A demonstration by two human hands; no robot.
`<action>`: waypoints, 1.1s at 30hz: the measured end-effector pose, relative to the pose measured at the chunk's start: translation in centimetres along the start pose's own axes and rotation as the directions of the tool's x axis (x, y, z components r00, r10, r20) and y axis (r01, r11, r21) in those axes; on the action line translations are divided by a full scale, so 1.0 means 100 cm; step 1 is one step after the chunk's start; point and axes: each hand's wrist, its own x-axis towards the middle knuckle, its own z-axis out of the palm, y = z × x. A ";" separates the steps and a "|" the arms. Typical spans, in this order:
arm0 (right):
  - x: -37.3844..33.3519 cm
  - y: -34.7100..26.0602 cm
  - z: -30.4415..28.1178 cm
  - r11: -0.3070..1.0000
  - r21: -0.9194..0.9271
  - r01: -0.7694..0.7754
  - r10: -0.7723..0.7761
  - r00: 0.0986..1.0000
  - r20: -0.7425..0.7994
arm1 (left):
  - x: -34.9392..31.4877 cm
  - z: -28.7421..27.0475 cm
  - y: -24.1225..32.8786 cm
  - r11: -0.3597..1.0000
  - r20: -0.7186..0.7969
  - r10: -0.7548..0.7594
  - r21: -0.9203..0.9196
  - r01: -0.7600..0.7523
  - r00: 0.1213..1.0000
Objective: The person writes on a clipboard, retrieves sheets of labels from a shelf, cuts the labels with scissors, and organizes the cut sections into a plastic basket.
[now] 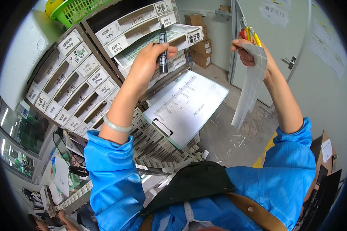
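My left hand [148,57] is closed on a black marker pen [163,57], held upright in front of a pulled-out drawer [187,37]. Green-printed sheets [142,46] lie in that drawer. Raised on the right, my right hand [245,54] grips scissors [252,34] with red and yellow handles. The same hand also holds a long strip of pale label sheets [250,84], which hangs down and curls. Part of the scissors is hidden by the fingers and the strip.
A clipboard with a printed form [192,100] rests below the open drawer. Labelled drawer cabinets [75,82] stand at the left, a green basket [77,10] on top. Cardboard boxes [200,48] are stacked behind, near a door [270,42]. Paper scraps [239,140] litter the floor.
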 end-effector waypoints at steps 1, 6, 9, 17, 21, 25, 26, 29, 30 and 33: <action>-0.002 0.002 0.001 1.000 0.025 0.005 -0.006 1.000 0.018 | 0.004 -0.005 -0.005 1.000 -0.020 0.008 -0.027 -0.008 1.000; -0.006 0.015 -0.006 0.965 0.260 0.026 -0.082 0.975 0.207 | 0.020 -0.030 -0.031 0.982 -0.199 0.055 0.186 -0.017 0.978; -0.015 0.026 0.024 0.865 0.493 0.094 -0.138 0.989 0.053 | 0.000 -0.046 -0.062 0.995 -0.195 0.012 -0.099 -0.032 0.981; -0.009 0.058 0.036 0.519 0.844 -0.134 -0.196 0.943 0.270 | -0.118 0.028 -0.107 0.745 0.211 -0.390 -0.499 0.442 0.896; 0.023 0.063 0.083 0.354 0.899 -0.259 -0.144 0.934 0.326 | -0.159 0.007 -0.151 0.973 0.165 -0.216 0.114 0.199 0.962; 0.056 0.066 0.092 0.420 0.824 -0.380 -0.360 0.764 0.536 | -0.175 0.027 -0.130 0.843 0.091 -0.293 -0.446 0.302 0.952; 0.066 0.066 0.089 0.598 0.745 -0.295 -0.418 0.679 0.604 | -0.181 0.028 -0.123 0.855 0.001 -0.311 -0.437 0.280 0.950; 0.037 0.061 0.136 0.957 0.270 0.106 -0.197 0.920 0.338 | -0.224 0.023 -0.122 0.764 -0.290 -0.437 -0.620 0.181 0.852; 0.034 0.062 0.148 0.941 0.122 0.317 -0.339 0.853 0.397 | -0.248 0.028 -0.127 0.920 -0.510 -0.295 -0.379 0.096 0.808; 0.029 0.073 0.180 0.814 -0.054 0.578 -0.413 0.643 0.644 | -0.327 0.028 -0.148 0.774 -0.665 -0.300 -0.588 -0.233 0.684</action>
